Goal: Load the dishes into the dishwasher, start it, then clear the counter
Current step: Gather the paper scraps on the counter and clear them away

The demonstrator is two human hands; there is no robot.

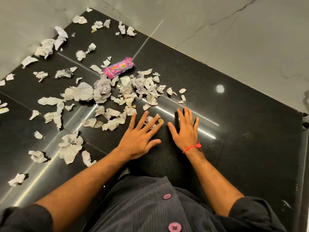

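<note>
Now, left hand (139, 139) fingers (142, 120) spread flat over paper scraps (151, 122), right hand (186, 133) flat beside them, black counter (234, 131).

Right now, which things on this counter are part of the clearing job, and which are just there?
Job:
crumpled paper scraps
pink wrapper
black counter
left hand, flat by the scraps
right hand, flat on bare counter

Just there:
marble wall
red wrist thread
</note>
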